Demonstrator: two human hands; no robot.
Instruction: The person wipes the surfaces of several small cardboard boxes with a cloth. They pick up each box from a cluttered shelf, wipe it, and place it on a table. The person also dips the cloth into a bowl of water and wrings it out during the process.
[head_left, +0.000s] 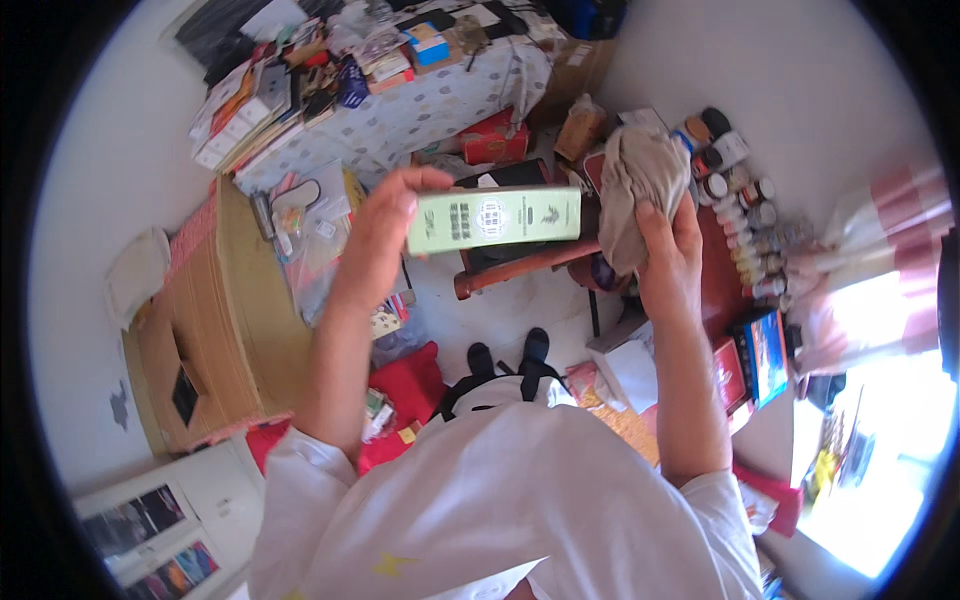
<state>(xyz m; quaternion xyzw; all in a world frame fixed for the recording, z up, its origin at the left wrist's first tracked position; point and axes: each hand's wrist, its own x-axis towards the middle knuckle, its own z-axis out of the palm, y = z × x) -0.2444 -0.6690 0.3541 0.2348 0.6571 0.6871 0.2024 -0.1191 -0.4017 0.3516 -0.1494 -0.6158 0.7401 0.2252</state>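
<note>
My left hand (384, 232) grips one end of a long pale-green carton (495, 219), its printed face turned up towards me. The carton is held level in the air over the room's floor. A crumpled beige cloth (641, 187) is bunched in my right hand (671, 255), just beyond the carton's far end. My right thumb and fingers press into the cloth's lower edge. Beneath the carton stands a dark-red wooden chair (517, 271), partly hidden by it.
Many jars and small bottles (739, 217) line a red-brown table (712, 277) on the right. Books and boxes crowd a cloth-covered surface (450, 105) ahead. A red box (493, 139) sits below it. Plastic packets (319, 225) lie at left, near a large cardboard piece (199, 330).
</note>
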